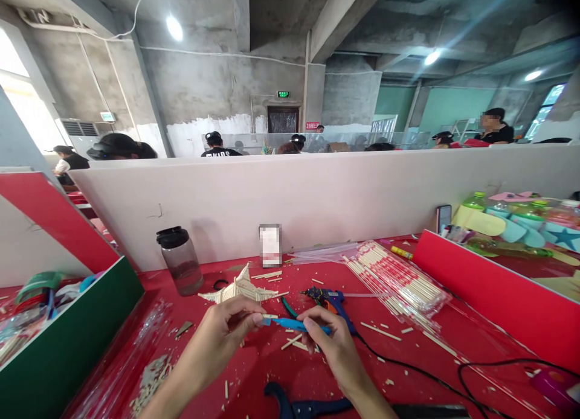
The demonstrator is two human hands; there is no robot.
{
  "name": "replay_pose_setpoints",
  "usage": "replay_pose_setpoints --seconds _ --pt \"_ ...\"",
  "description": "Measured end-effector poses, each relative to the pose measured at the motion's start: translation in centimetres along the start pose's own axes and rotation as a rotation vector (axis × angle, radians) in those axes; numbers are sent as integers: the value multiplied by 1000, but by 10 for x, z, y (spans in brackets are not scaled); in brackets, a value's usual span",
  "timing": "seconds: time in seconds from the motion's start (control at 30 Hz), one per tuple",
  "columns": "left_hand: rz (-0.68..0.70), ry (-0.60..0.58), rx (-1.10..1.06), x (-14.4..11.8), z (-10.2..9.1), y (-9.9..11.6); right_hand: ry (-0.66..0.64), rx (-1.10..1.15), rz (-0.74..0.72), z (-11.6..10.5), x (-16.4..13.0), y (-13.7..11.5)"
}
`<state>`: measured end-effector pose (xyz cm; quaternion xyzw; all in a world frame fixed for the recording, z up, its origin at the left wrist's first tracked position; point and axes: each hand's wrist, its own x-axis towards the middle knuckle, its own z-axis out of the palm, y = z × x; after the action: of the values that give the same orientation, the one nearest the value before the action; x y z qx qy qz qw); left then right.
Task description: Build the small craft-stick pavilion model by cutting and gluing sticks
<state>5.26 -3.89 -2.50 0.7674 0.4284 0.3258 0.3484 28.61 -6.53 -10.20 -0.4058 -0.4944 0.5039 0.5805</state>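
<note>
Over the bench (254,377), the left hand (230,323) pinches a wooden stick (270,316), likely light and brittle, best held near one end; the right hand (330,334) grips a blue pen-like tool (290,325).

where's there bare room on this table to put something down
Barest is the red tabletop between the left hand and the navy tool, with a few wood scraps; a smaller patch lies between water bottle and green panel. Crowded: right of centre, with glue gun and bundled wooden sticks.
</note>
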Motion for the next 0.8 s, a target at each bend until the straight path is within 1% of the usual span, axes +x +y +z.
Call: replay_pose_setpoints --seconds 0.2,0.3,0.4,0.53,0.67,0.73,0.8 --pt "8 -22 -24 0 4 2 -16 -49 20 1 -1 1" --pt "5 -19 15 -2 5 4 -45 -94 19 0 -1 -2" --pt "33 -16 90 -3 5 4 -115 -114 26 0 -1 -6" --pt "94 -66 152 -4 5 8 -220 -118 51 3 -4 -9" --pt "114 -110 185 -6 10 13 -316 -134 66 9 -10 -7" --pt "127 -128 190 -7 15 14 -337 -166 51 13 -12 -6" --pt "137 -135 187 -8 20 13 -328 -202 35 17 -14 -7"
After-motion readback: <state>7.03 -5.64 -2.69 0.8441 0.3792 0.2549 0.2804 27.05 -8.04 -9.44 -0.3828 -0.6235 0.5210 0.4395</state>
